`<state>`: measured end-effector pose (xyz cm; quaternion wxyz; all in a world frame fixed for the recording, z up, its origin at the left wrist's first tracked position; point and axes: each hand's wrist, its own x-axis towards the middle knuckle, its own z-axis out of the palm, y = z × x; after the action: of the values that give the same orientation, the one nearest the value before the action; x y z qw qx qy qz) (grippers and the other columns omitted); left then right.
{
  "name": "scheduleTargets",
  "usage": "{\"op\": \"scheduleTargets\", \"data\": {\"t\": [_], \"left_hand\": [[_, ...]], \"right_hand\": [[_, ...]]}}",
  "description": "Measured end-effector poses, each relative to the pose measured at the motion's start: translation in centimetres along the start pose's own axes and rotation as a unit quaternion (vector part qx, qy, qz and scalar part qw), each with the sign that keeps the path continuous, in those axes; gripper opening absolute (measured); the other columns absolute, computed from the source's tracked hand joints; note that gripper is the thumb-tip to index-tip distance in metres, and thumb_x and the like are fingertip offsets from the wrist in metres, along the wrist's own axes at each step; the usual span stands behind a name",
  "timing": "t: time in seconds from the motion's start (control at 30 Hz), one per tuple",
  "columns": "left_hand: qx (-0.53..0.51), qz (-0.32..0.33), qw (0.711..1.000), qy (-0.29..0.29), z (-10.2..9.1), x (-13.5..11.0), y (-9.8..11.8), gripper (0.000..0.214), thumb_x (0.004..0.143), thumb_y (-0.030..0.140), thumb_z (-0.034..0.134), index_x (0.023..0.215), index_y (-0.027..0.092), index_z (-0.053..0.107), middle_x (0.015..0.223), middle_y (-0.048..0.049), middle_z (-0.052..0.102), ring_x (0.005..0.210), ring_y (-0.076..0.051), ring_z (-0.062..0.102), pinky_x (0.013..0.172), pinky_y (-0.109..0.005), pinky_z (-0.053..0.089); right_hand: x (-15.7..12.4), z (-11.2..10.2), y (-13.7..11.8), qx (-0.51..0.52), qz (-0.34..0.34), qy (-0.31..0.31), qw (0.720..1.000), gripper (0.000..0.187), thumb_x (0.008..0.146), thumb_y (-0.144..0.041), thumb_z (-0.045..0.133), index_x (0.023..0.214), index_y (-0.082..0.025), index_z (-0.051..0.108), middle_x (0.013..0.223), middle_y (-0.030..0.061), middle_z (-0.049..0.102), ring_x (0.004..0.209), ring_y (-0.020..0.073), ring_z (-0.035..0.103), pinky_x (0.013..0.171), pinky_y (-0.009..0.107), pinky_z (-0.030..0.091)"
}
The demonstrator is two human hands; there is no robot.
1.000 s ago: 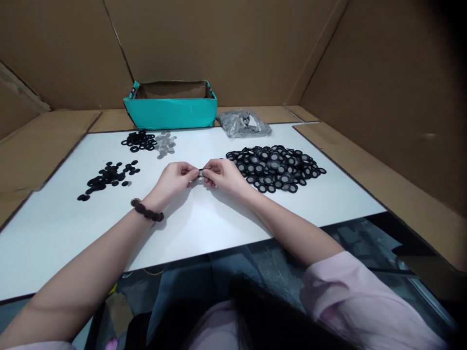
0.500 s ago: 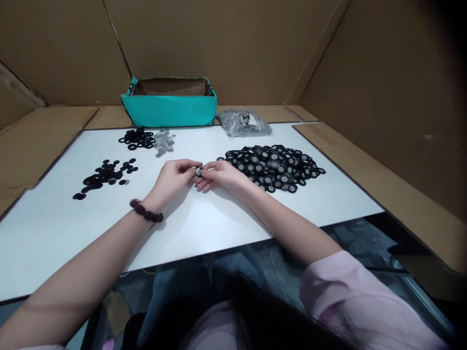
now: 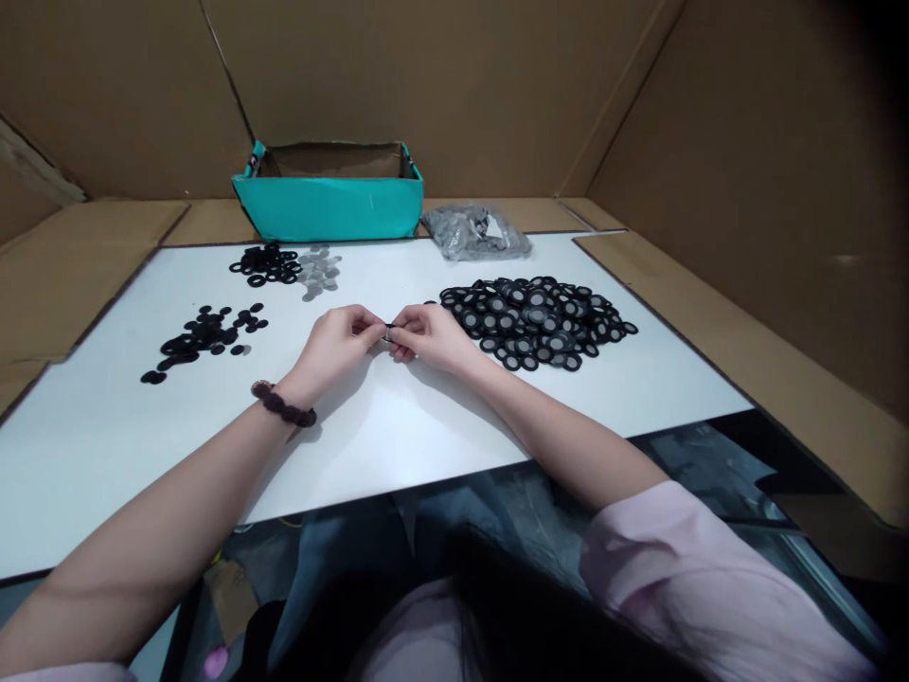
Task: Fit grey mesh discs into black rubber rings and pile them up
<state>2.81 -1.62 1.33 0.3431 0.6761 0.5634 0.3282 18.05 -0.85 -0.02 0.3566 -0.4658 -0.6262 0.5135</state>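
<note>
My left hand (image 3: 345,339) and my right hand (image 3: 430,333) meet over the white board (image 3: 398,426), both pinching one small black ring with a grey disc (image 3: 387,332) between thumbs and fingertips. The piece is mostly covered by the fingers and seen nearly edge-on. To the right of my right hand lies a heap of black rings with grey centres (image 3: 536,317). Left of my left hand are scattered plain black discs (image 3: 205,332). Behind it sit a small pile of black open rings (image 3: 266,263) and a cluster of grey translucent discs (image 3: 319,270).
A teal open-topped box (image 3: 330,208) stands at the back of the board. Beside it rests a clear plastic bag (image 3: 475,232) filled with grey pieces. Cardboard walls (image 3: 767,189) enclose the back and sides. The board's front edge runs above my lap.
The held piece has turned from showing its grey face to nearly edge-on. My right hand's lower fingers have curled in closer around it. The view has shifted slightly.
</note>
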Motion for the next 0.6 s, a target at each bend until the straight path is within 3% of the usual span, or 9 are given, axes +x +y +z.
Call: {"op": "scheduleTargets", "data": {"t": [0.13,0.33,0.5,0.6], "left_hand": [[-0.035,-0.017,0.999,-0.004,0.2,0.01,0.18,0.014,0.073,0.028,0.059,0.069,0.015,0.063,0.065,-0.006,0.066,0.065,-0.018,0.061,0.066,-0.031,0.047],[-0.155,-0.079,0.985,0.018,0.72,-0.14,0.52,0.017,0.071,0.026,0.064,0.078,0.011,0.064,0.07,-0.0086,0.068,0.064,-0.017,0.063,0.067,-0.032,0.051],[-0.139,-0.023,0.99,0.009,0.45,-0.29,0.56,0.02,0.073,0.024,0.061,0.087,0.012,0.07,0.086,-0.0105,0.071,0.079,-0.02,0.065,0.077,-0.033,0.051],[-0.107,-0.005,0.994,0.009,0.28,-0.17,0.4,0.023,0.074,0.024,0.058,0.09,0.013,0.071,0.089,-0.0101,0.071,0.08,-0.021,0.064,0.077,-0.033,0.05]], "right_hand": [[-0.12,-0.09,-0.17,-0.002,-0.01,0.03,1.0,0.015,0.079,-0.004,0.054,0.066,-0.012,0.055,0.055,0.0013,0.061,0.048,0.0084,0.059,0.049,0.017,0.048],[-0.02,0.49,-0.67,0.12,0.082,0.044,0.988,0.017,0.085,-0.004,0.051,0.07,-0.012,0.051,0.053,0.0023,0.062,0.046,0.0097,0.06,0.053,0.022,0.054],[0.16,0.41,-0.72,0.185,0.133,0.001,0.974,0.014,0.088,-0.005,0.049,0.075,-0.012,0.05,0.061,0.0061,0.066,0.055,0.0112,0.065,0.061,0.024,0.057],[0.18,0.21,-0.72,0.18,0.136,-0.027,0.974,0.015,0.089,-0.006,0.048,0.074,-0.011,0.052,0.063,0.0068,0.066,0.056,0.0112,0.065,0.058,0.022,0.056]]}}
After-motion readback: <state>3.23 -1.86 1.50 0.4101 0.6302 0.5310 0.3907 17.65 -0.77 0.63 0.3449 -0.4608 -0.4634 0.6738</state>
